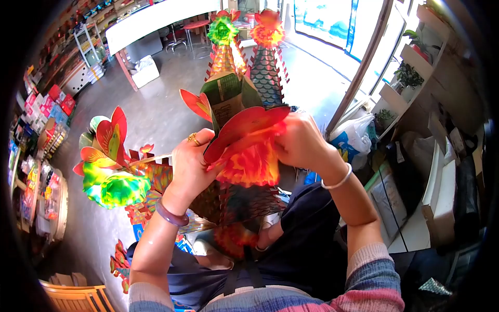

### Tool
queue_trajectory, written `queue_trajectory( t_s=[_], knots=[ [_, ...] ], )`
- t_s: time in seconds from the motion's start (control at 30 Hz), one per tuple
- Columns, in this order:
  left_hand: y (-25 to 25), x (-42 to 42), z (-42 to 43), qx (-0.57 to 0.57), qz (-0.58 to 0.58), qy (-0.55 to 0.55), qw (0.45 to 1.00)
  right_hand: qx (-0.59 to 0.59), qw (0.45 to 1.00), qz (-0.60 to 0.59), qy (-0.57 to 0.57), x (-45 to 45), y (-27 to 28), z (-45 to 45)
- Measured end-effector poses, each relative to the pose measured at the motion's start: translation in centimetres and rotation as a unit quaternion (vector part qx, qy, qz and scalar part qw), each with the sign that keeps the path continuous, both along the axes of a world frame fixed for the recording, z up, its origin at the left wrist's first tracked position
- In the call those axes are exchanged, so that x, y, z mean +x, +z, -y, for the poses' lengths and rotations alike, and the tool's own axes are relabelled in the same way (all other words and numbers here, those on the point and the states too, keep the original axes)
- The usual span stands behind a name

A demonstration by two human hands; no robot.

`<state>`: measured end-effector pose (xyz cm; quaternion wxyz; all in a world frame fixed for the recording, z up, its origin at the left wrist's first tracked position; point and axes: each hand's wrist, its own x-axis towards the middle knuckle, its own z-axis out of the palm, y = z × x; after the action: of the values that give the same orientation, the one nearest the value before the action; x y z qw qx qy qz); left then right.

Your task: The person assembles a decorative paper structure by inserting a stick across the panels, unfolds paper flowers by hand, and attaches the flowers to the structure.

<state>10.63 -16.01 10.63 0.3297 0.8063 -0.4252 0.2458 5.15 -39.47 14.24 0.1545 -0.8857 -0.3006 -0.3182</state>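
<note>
In the middle of the head view is a red paper flower (247,127) with curved petals and a bright red-orange ruffle (250,165) beneath. My left hand (188,165), wearing a ring, has its fingers closed on the flower's left edge. At the right edge, my right hand (305,141) is pinched on the same flower; its fingertips are partly hidden and slightly blurred. Just beyond stands a green-and-brown folded cardboard piece (224,99). To the left is a similar ornament with red petals (115,134) and a green-yellow ruffle (117,186).
Two scale-patterned paper bodies stand ahead, topped by a green ruffle (223,31) and an orange ruffle (268,35). Crowded shelves (34,192) line the left. On the right are a white plastic bag (354,136) and potted plants (408,76). A wooden chair (78,297) stands lower left.
</note>
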Motion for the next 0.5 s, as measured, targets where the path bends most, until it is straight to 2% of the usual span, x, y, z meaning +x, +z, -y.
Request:
queue_trajectory(
  t_s=[0.1, 0.13, 0.2, 0.27, 0.33, 0.43, 0.5],
  knots=[
    [0.3, 0.1, -0.1, 0.012, -0.006, -0.009, 1.000, 0.114, 0.979, -0.152, 0.067, 3.6, -1.2, 1.7],
    [0.2, -0.2, -0.2, 0.004, -0.022, -0.022, 1.000, 0.071, 0.980, -0.125, 0.138, 4.4, -0.9, 2.1],
    [0.3, -0.6, -0.5, -0.002, -0.035, -0.034, 0.999, 0.198, 0.907, -0.319, 0.192, 4.6, -1.4, 2.1],
    [0.7, -0.8, -0.5, 0.002, -0.029, -0.035, 0.999, 0.265, 0.818, -0.466, 0.209, 7.1, -4.9, 2.7],
    [0.5, -0.8, -0.6, -0.006, -0.027, -0.020, 0.999, 0.325, 0.806, -0.446, 0.212, 6.2, -6.2, 2.2],
    [0.1, 0.0, -0.3, -0.029, -0.007, -0.002, 1.000, 0.481, 0.765, -0.388, 0.180, 5.3, -9.0, 0.0],
    [0.2, 0.2, -0.4, -0.017, -0.005, 0.020, 1.000, 0.506, 0.793, -0.298, 0.158, 4.6, -10.8, -1.4]
  ],
)
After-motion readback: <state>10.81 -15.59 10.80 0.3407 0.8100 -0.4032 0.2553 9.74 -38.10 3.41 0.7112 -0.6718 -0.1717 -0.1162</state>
